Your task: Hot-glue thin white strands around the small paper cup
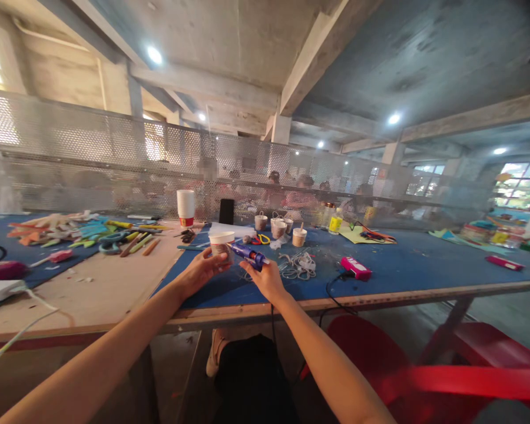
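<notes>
Head view: my left hand (pixel 208 267) is wrapped round a paper cup (pixel 222 238), fingers closed on its side, rim up. The cup's lower part looks brownish, mostly covered by my fingers. My right hand (pixel 267 279) grips a blue glue gun (pixel 248 254), nozzle pointing left at the cup's side; can't tell if the tip touches. So cup and glue gun are together, right between my hands, over the blue mat (pixel 406 265).

Just past my right hand, to its right: tangled grey cord (pixel 301 266). Farther right, a pink box (pixel 356 268) with a black cable (pixel 331 288) beside it. Just beyond both hands: yellow-handled scissors (pixel 263 239), then several small cups (pixel 299 237), one with a stick in it. Behind those, slightly right, a bottle with a yellow label (pixel 335 222), and a yellowish sheet (pixel 353 234) next to it.

Ahead of my left hand, a black phone (pixel 227 211) stands upright; left of it, a stack of white cups (pixel 185 203). Well left of my left hand: coloured pile (pixel 55 227), details unclear. Below my right arm: red stool (pixel 366 341). Far ahead of both hands: mesh screen (pixel 88 132), blurry people (pixel 298 191) behind it.
</notes>
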A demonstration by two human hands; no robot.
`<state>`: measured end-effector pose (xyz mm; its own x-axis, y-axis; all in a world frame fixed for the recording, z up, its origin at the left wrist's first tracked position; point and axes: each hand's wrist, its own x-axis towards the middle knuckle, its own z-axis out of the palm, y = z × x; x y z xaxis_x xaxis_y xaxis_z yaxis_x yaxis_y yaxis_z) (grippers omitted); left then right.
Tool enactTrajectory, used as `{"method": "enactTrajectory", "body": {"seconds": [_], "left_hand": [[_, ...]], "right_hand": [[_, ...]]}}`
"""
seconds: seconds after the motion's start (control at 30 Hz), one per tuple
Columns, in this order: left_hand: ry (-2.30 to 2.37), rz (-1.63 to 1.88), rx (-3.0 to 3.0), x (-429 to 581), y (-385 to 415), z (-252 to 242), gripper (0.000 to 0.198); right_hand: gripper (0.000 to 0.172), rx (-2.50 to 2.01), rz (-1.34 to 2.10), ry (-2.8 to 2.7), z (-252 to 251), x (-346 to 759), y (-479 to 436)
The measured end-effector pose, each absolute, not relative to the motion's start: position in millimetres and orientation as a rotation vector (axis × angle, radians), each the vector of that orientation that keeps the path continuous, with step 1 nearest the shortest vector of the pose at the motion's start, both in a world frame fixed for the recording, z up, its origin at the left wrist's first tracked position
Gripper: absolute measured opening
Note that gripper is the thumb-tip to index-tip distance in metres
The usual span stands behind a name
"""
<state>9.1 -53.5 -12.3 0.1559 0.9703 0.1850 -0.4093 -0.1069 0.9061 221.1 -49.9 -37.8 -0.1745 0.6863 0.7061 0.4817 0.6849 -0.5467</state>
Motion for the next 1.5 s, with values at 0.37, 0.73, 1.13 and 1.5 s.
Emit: {"method": "enactTrajectory", "body": {"seconds": [0.37,0.73,1.13,1.5], "left_hand": [[0.698,1.334,1.076,8.4,-52.5,-13.5,0.042],[0.687,1.339,1.075,8.7,-52.5,-12.7,0.044],[0.698,1.346,1.073,8.6,-50.9,-13.9,0.042],[0.701,1.340,1.040,10.0,-55.2,-9.0,0.036]], "right_hand": [[0.039,-0.943,0.182,-1.813,-39.8,221.9,-48.2],[0.041,-0.962,0.163,-1.808,-39.1,223.0,-49.2],[0.038,-0.946,0.190,-1.795,-35.4,223.4,-51.7],[0.034,-0.975,0.203,-1.776,-36.0,224.5,-51.7]]}}
